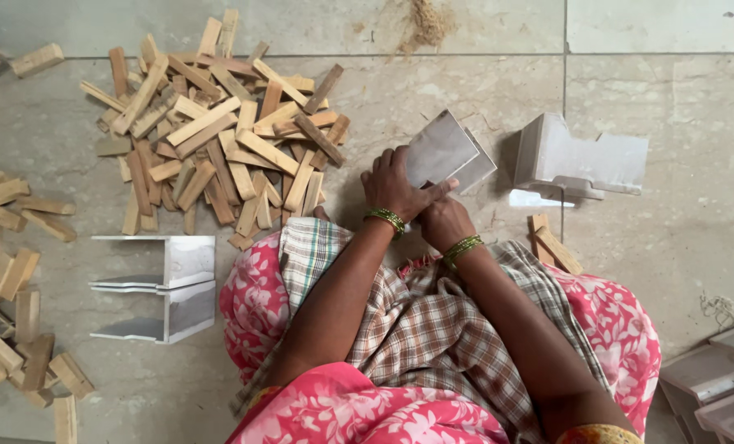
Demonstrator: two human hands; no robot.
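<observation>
My left hand (391, 187) grips the near edge of the grey panel (442, 148), thumb across its face; my right hand (442, 222) clasps it from below. It looks stiff, light, smooth, best pinched by its edges. Left of my hands lies the stick pile (219, 131).

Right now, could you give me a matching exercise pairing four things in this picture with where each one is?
Things:
1. large wood-strip pile
2. sawdust heap
3. grey bracket pair
4. flat grey piece

Places:
A. on the floor by the person's left knee
B. held in both hands
C. top edge, on the tile joint
D. ahead of the left hand

Pairs: 1-D, 2-C, 3-A, 4-B
</observation>
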